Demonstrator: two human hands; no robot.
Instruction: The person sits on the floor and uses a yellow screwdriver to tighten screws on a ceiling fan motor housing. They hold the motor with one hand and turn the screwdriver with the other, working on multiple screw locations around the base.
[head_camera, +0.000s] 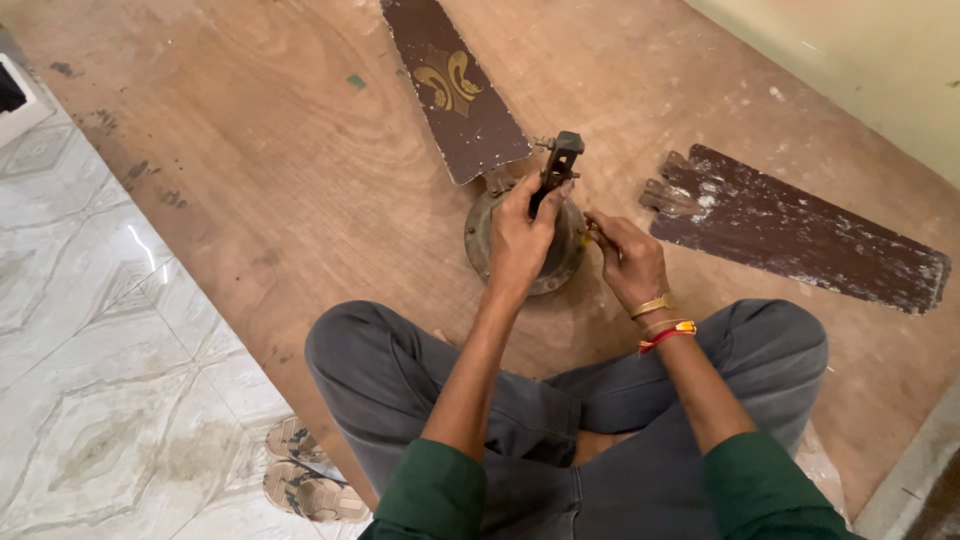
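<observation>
- The person sits cross-legged in grey trousers and green sleeves on a large brown plywood sheet laid on the floor.
- A round, rusty metal ceiling-fan motor housing lies on the sheet directly in front of the knees, largely covered by both hands.
- Left hand: fingers closed around a dark metal tool with an open jaw head, held upright over the housing, its head rising above the fingertips.
- Right hand: fingers drawn together, pinching a small brass-coloured part at the right edge of the housing. What kind of part it is cannot be told. The wrist carries a gold-coloured band and a red and yellow thread.
- A dark brown fan blade with a gold ornament reaches from the housing toward the far edge of the sheet; its near end meets the housing.
- A second dark brown fan blade, worn and flecked with white, lies detached to the right, near the right hand but apart from the housing.
- A pair of sandals rests on the pale marble-patterned floor tiles to the left of the sheet.
</observation>
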